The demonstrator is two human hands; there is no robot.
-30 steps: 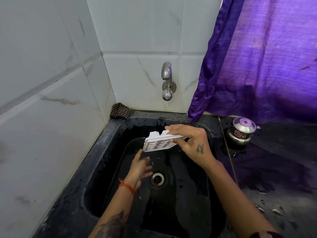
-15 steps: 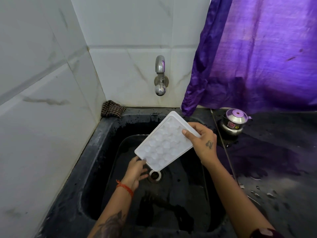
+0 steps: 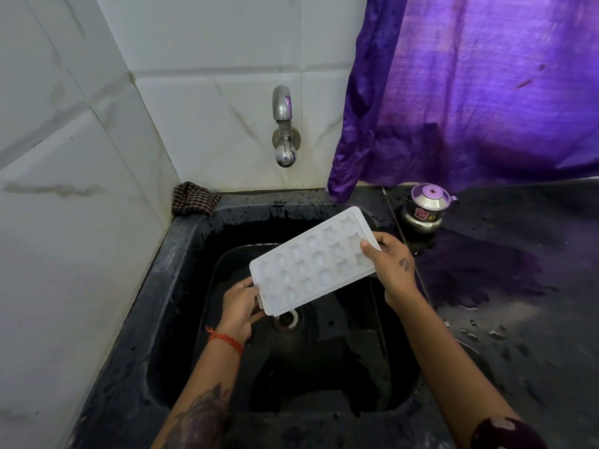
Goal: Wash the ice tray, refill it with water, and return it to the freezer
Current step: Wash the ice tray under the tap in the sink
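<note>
Now both hands grip the ice tray (image 3: 312, 264) over the sink (image 3: 181, 306), left hand (image 3: 240, 307) pinching its eight-o'clock end, right hand (image 3: 390, 265) its two-o'clock end, tap (image 3: 284, 131) at twelve.

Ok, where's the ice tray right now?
In the head view the ice tray is held over the black sink, cavities up, below the tap; the left hand grips its near-left end, the right hand its far-right end.
</note>
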